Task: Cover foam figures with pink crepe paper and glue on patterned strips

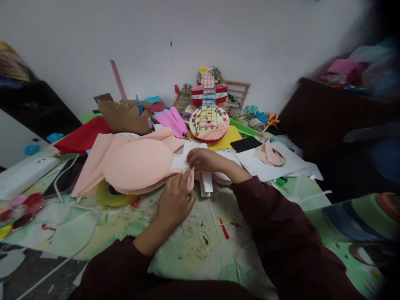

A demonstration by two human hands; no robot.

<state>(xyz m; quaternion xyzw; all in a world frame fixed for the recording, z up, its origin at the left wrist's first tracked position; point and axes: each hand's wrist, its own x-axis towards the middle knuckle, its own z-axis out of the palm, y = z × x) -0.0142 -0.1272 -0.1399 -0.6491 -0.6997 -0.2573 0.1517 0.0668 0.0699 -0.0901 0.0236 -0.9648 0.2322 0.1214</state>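
Observation:
A large round piece covered in peach paper (139, 164) lies at the left, with loose peach sheet spreading out behind and beside it. From its right side a narrow white neck (181, 163) runs toward a white rounded piece (228, 166). My left hand (176, 198) pinches a folded edge of the peach paper at the neck's near side. Just above it, my right hand (203, 160) has its fingertips closed at the same paper edge. A folded white card strip (206, 184) sticks out toward me below my right wrist.
A painted guitar-shaped craft (208, 121) leans at the back wall. Yellow tape (117, 196) sits partly under the round piece. A cardboard box (123, 114), black phone (246, 144), white sheets (259, 166), power bank (26, 177) and white cable (93, 229) surround the work.

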